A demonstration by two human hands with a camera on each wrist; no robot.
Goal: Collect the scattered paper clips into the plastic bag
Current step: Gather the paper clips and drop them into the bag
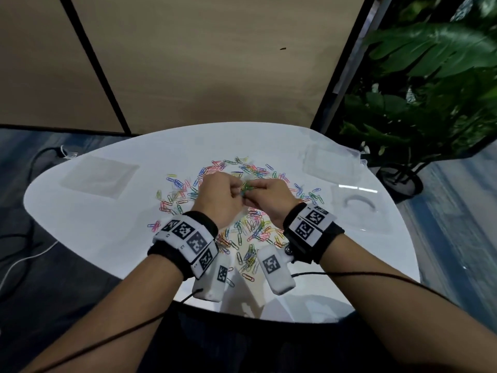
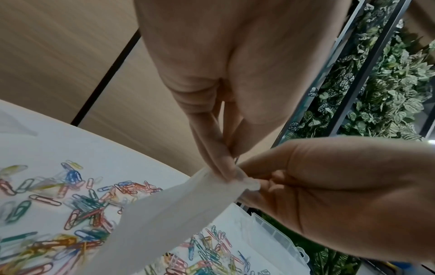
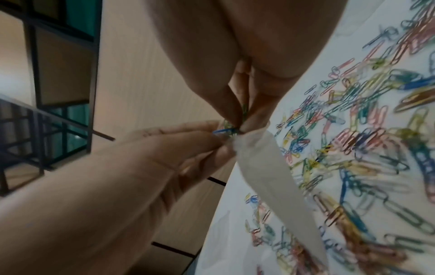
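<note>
Coloured paper clips (image 1: 250,230) lie scattered over the middle of the white table (image 1: 94,238). Both hands meet above the pile. My left hand (image 1: 239,190) pinches the top of a small translucent plastic bag (image 2: 176,214), which hangs down from the fingers (image 2: 221,167). My right hand (image 1: 253,189) pinches a small bunch of green clips (image 3: 244,111) right at the bag's top (image 3: 242,143). A few blue and yellow clips (image 3: 226,130) show between the left hand's fingertips (image 3: 212,137). The bag's inside is hidden.
Another flat plastic bag (image 1: 99,175) lies at the table's left. A clear plastic box (image 1: 330,162) and a clear sheet with a white curve (image 1: 360,205) sit at the right. A potted plant (image 1: 430,76) stands beyond the right edge; cables (image 1: 27,254) run over the floor left.
</note>
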